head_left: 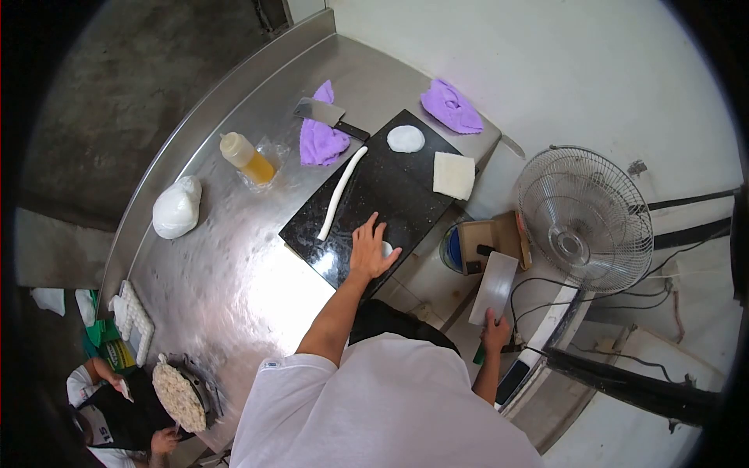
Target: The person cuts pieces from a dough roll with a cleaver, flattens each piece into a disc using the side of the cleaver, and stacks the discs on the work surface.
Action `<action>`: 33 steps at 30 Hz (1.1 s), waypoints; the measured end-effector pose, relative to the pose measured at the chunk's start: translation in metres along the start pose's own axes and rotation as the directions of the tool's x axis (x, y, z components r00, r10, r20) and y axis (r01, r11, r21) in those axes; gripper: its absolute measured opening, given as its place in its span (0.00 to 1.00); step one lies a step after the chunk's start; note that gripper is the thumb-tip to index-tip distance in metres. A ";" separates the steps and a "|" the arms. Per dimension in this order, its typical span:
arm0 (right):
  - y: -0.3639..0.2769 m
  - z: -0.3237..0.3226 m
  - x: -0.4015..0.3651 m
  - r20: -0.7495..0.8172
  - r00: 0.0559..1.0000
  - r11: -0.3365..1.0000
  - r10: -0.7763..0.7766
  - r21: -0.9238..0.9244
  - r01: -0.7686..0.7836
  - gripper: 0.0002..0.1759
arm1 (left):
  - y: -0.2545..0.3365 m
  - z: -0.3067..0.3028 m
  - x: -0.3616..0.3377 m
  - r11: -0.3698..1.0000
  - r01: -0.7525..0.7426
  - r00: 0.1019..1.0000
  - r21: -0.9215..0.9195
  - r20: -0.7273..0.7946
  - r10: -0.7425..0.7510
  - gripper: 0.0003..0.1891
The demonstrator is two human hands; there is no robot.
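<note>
On the black board [390, 191], my left hand [370, 251] rests with its fingers spread. A small white dough piece [387, 249] shows between its thumb and fingers, partly covered. Off the board to the right, my right hand [495, 334] is closed around a cleaver [493, 288], its broad blade pointing away from me. A long white dough rope [341, 195] lies along the board's left side. Toward the far end are a flat round white dough piece [406, 139] and a folded cream cloth [454, 175].
Left of the board, a second cleaver [321, 111] lies on a purple cloth [320, 144]. The steel table [234, 273] also holds a squeeze bottle [248, 159] and a wrapped white bundle [177, 207]. A fan [581, 222] stands right; a co-worker [117, 405] handles a filled bowl [179, 398].
</note>
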State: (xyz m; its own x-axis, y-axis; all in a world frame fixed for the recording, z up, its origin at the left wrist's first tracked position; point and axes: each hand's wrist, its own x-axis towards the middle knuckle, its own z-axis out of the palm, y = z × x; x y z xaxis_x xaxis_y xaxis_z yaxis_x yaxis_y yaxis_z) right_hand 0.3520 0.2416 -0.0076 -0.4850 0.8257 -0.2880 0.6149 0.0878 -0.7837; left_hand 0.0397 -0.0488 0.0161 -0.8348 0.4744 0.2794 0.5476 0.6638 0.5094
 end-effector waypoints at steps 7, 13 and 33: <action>-0.004 0.005 0.002 0.000 1.000 1.000 -0.005 0.013 0.005 0.29 | -0.001 0.000 0.000 1.000 -0.009 1.000 0.001 0.001 0.009 0.39; -0.016 0.008 -0.003 0.008 0.998 0.998 -0.059 0.007 0.059 0.30 | 0.001 -0.001 0.001 1.000 -0.006 1.000 -0.004 0.004 0.006 0.39; -0.023 0.028 -0.009 0.047 0.999 0.985 -0.013 -0.171 0.021 0.27 | -0.027 -0.001 0.016 0.751 0.126 0.912 -0.648 -0.222 -0.345 0.35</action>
State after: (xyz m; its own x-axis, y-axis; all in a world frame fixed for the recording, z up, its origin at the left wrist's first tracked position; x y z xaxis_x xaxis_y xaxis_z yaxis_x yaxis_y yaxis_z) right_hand 0.3249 0.2163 -0.0026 -0.5215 0.7975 -0.3033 0.7019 0.1988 -0.6840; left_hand 0.0116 -0.0600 0.0073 -0.9626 0.0754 0.2603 0.2700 0.1841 0.9451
